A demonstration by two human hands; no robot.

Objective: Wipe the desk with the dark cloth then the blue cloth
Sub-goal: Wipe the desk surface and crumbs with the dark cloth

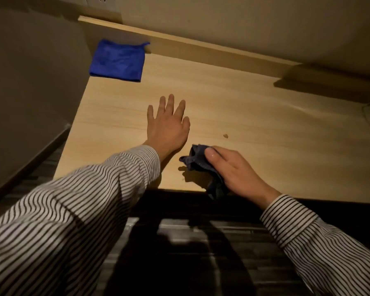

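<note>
Gripping the crumpled dark navy cloth (pixel 203 165) in my right hand (pixel 237 171), I am at the near edge of the pale wood-grain desk (pixel 233 107), with a tail of the cloth hanging over that edge. My thumb and fingers are clamped on the bunched fabric, and the wad sits low on the surface, though I cannot tell if it presses flat. My left hand (pixel 168 122) lies palm down with fingers spread apart, holding nothing, just beside the cloth and bracing on the wood. I judge this to be the first step, the dark-cloth pass, with most of the desktop yet to be covered. A small dark speck (pixel 225 136) sits near the cloth, slightly farther in, and looks like a fair target. My next move calls for opening the wad broader and sweeping it across, lifting the bracing hand clear of the path. The folded bright blue microfibre cloth (pixel 118 60) waits untouched at the far left corner, well apart from both hands.
</note>
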